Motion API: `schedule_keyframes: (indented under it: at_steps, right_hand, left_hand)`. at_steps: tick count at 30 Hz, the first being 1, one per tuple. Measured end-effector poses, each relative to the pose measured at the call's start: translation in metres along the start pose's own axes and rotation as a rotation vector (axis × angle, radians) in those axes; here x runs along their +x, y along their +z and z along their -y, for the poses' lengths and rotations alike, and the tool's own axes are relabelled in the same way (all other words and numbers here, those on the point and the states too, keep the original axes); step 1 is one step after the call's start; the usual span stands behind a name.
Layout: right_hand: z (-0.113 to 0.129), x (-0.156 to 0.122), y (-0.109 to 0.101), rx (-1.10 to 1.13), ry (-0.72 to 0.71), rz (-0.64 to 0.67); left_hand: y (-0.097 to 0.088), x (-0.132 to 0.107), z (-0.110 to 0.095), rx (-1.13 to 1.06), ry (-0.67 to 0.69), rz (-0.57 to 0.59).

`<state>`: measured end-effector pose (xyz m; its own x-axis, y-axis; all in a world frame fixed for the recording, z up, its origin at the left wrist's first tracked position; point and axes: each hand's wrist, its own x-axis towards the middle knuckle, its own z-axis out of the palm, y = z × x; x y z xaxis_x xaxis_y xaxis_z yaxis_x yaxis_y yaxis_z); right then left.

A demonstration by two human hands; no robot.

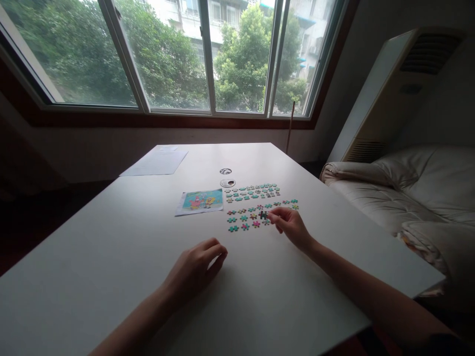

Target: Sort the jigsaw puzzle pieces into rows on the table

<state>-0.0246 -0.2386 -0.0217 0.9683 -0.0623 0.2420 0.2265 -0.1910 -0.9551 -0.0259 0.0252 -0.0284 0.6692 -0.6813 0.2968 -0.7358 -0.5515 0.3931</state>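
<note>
1. Fingertips of the right hand (pixel 289 225) pinch a dark puzzle piece (pixel 263 215) at the near-right part of the spread of loose puzzle pieces (pixel 252 202). Thumb and forefinger are nearly closed on its edge; the other fingers curl loosely behind. The view is small here, so whether the piece is lifted or flat on the table (pixel 111 237) cannot be told.

2. Pieces lie in rough rows just right of the picture card (pixel 200 201), which serves as the landmark. The dark piece sits well right of the card and a little nearer to the person, among pink and teal neighbours.

3. A good grip, I judge, takes the piece by two opposite edges, not by a tab, so it turns freely and its face stays in sight.

4. Neighbouring pieces touch or nearly touch the held one. A straight lift, or a slide toward the bare table nearer the person than the card, seems least likely to scatter the rows.

5. The left hand (pixel 196 269) rests on the table, well nearer the person than the card, fingers curled under and holding nothing. It can steady the card while colours are compared.

6. Beyond the card lie a sheet of paper (pixel 156 161) and two small round lids (pixel 227 182); they are out of the way.
</note>
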Motion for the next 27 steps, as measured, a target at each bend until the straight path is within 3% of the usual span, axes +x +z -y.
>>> schedule_keyframes:
  at_steps: [5, 9, 14, 18, 21, 25, 27]
  right_hand:
    - [-0.002, -0.002, 0.0, -0.057, -0.026, 0.017]
    - [0.001, -0.001, -0.004, -0.225, -0.11, 0.04]
    - [0.008, 0.009, -0.033, -0.515, -0.159, 0.063]
    - [-0.004, 0.024, -0.078, -0.627, -0.002, 0.082]
    - [-0.02, 0.031, -0.113, -0.577, 0.187, 0.142]
    - [-0.037, 0.032, -0.142, -0.491, 0.382, 0.208]
    - [-0.041, 0.031, -0.147, -0.465, 0.459, 0.222]
  left_hand:
    - [-0.003, 0.0, 0.004, 0.07, 0.035, 0.036]
    - [-0.004, 0.001, 0.003, 0.121, 0.05, 0.05]
    - [-0.006, 0.001, 0.004, 0.161, 0.069, 0.033]
    - [-0.011, 0.001, 0.012, 0.196, 0.077, 0.009]
    - [-0.015, 0.002, 0.028, 0.247, 0.025, -0.03]
    - [-0.012, 0.003, 0.063, 0.398, -0.193, -0.221]
    - [-0.01, 0.003, 0.079, 0.446, -0.274, -0.199]
